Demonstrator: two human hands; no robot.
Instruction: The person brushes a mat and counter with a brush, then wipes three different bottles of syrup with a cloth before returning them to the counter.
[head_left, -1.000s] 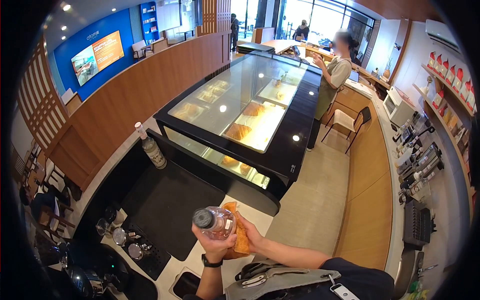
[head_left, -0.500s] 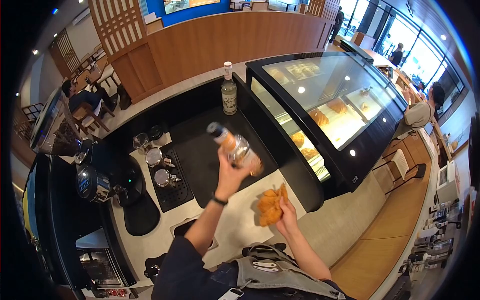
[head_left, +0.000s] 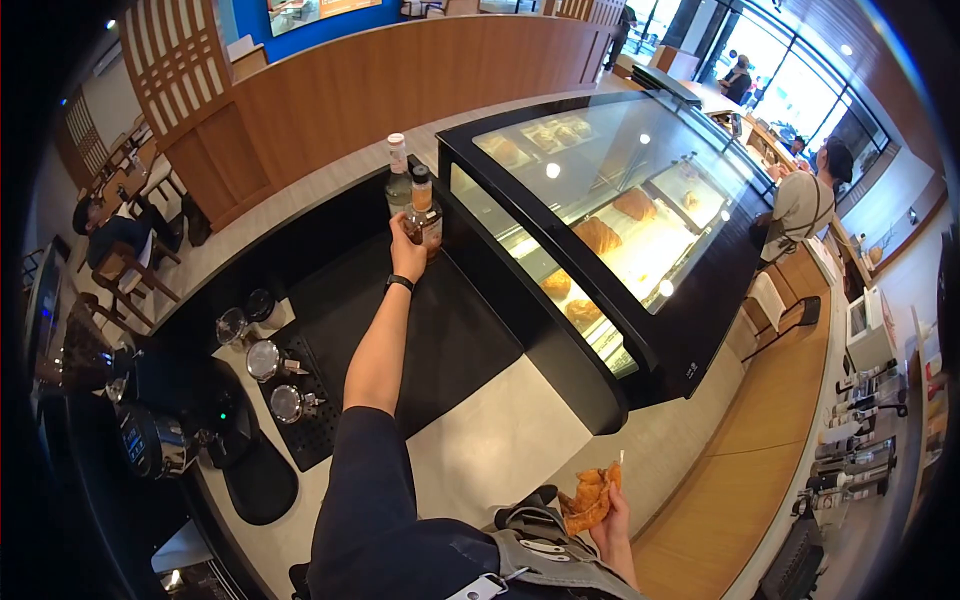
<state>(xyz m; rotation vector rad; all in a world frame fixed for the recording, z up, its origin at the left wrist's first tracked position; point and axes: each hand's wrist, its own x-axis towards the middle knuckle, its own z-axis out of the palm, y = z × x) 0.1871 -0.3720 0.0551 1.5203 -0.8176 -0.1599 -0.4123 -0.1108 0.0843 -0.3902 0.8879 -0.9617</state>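
My left hand point(head_left: 405, 252) is wrapped round a brown bottle point(head_left: 424, 222) with an orange neck label and black cap. The bottle is upright at the far corner of the black mat point(head_left: 400, 335). Just behind it, partly covered by it, stands a pale bottle point(head_left: 397, 170) with a white cap. Close to my body at the lower right, my right hand point(head_left: 615, 532) grips an orange-brown crumpled cloth point(head_left: 590, 500).
A glass pastry case point(head_left: 600, 220) flanks the counter on the right. Metal portafilters point(head_left: 264, 361) sit on a perforated black tray beside a coffee grinder point(head_left: 150, 440) on the left. A person in an apron point(head_left: 800, 210) stands at the far right.
My left hand has carried the brown bottle away from me to the far corner, beside the pale bottle, and it is now upright. My right hand with the cloth has come lower, nearer my body.
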